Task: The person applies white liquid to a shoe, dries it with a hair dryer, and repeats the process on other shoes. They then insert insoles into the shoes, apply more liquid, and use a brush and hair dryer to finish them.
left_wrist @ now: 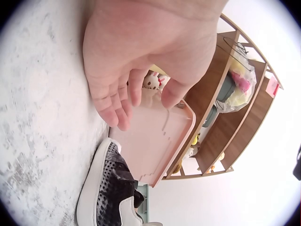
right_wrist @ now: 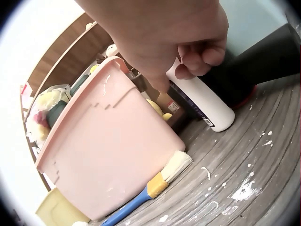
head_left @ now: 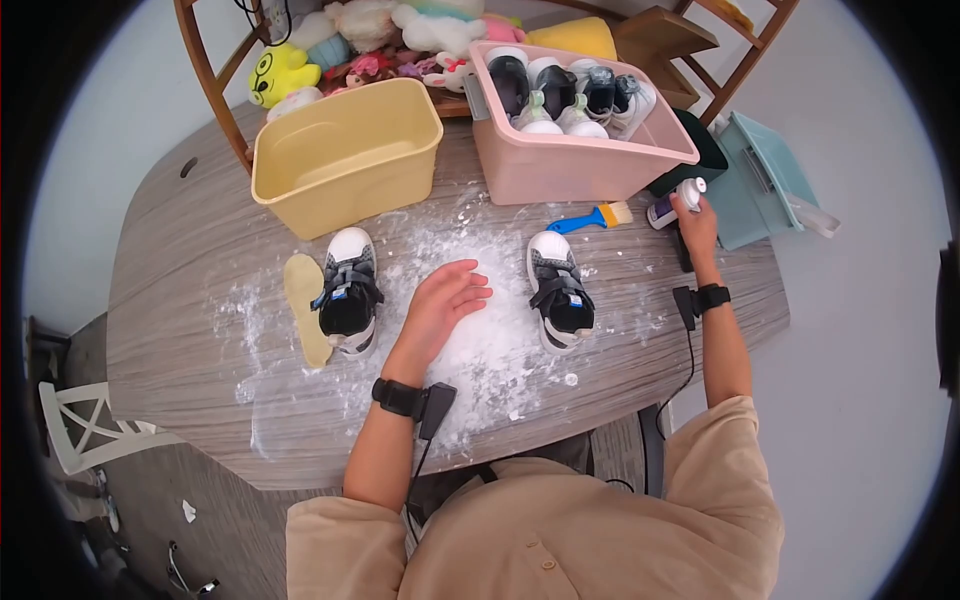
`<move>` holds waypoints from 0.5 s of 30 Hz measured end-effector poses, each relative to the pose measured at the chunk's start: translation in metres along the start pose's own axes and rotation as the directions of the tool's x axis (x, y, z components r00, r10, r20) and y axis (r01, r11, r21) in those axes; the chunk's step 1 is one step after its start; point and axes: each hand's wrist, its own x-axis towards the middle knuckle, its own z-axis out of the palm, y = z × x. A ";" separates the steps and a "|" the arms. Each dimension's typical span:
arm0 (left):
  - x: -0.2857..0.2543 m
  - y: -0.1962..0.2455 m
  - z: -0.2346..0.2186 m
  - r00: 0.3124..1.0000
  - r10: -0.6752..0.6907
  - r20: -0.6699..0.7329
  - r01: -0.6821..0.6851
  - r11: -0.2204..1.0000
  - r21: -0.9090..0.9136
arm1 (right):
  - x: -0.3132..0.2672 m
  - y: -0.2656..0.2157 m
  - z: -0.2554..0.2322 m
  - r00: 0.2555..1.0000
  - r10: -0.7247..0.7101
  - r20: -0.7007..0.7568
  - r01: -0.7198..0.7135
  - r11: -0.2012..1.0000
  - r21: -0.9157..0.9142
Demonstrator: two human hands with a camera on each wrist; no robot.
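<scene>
At the table's right side my right hand [head_left: 699, 228] grips a white bottle [head_left: 661, 211] with a dark purple label. In the right wrist view the fingers curl round the upper part of the bottle [right_wrist: 207, 106], and its base is close to the tabletop. My left hand [head_left: 446, 305] is over the white powder [head_left: 490, 350] mid-table, fingers loosely extended, holding nothing. Black-and-white shoes stand on either side of it, a left one [head_left: 348, 290] and a right one [head_left: 561, 290]. A beige insole [head_left: 306, 310] lies beside the left shoe.
A blue-handled brush [head_left: 590, 218] lies before a pink bin [head_left: 570, 165] of shoes. Left of that bin stands a yellow bin [head_left: 350, 165]. A dark container [head_left: 705, 155] and a teal bin [head_left: 740, 200] are at the right edge. Plush toys [head_left: 430, 30] fill the shelf behind.
</scene>
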 end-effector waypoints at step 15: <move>0.000 -0.006 0.002 0.989 -0.071 0.126 0.061 0.995 0.078 | -0.115 -0.071 -0.045 0.476 -0.151 0.866 -0.841 0.208 0.499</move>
